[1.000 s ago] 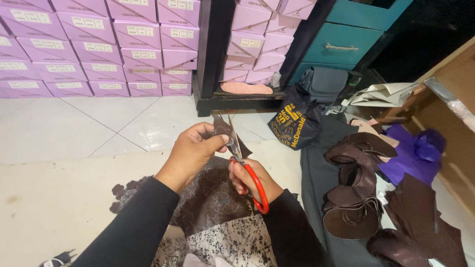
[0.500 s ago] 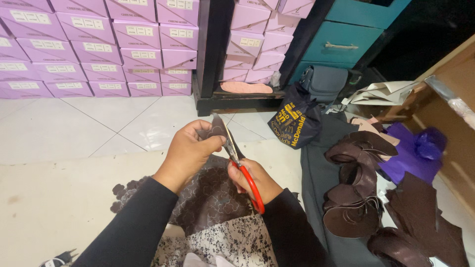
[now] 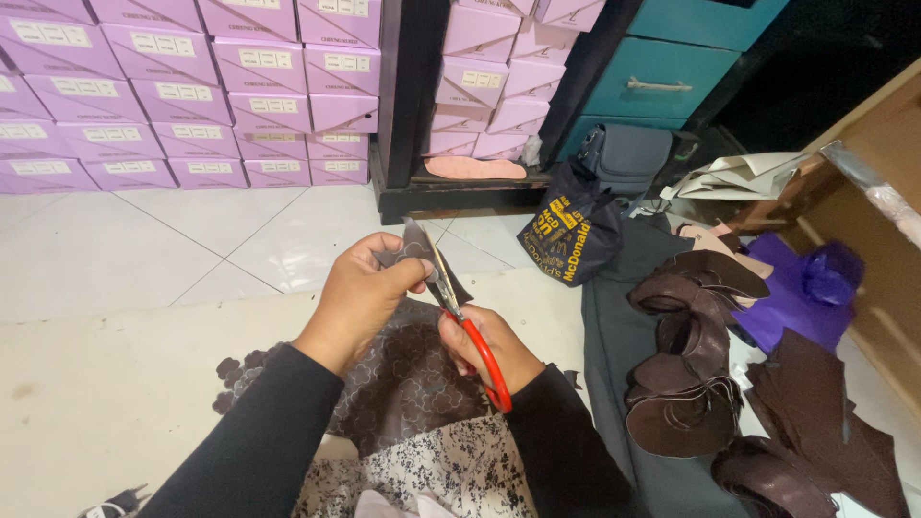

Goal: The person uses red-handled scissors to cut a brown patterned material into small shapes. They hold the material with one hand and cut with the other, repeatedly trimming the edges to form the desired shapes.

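Upright, red-handled scissors [image 3: 460, 317] in the right hand's [image 3: 484, 347] closed grip point away, biting the left-hand-pinched [image 3: 360, 288] leather piece [image 3: 419, 251].

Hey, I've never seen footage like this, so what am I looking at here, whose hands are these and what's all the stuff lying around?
This is one view from a camera worn on a person's head, looking down at their own two bare hands; there is no machine. The left hand pinches a small dark piece of material. The right hand holds red-handled scissors, blades at that piece. Below the hands lies a brown patterned sheet. To the right, curled dark brown cut pieces are piled on a grey cloth, near purple fabric and a dark printed bag. Stacked lilac boxes line the back wall.
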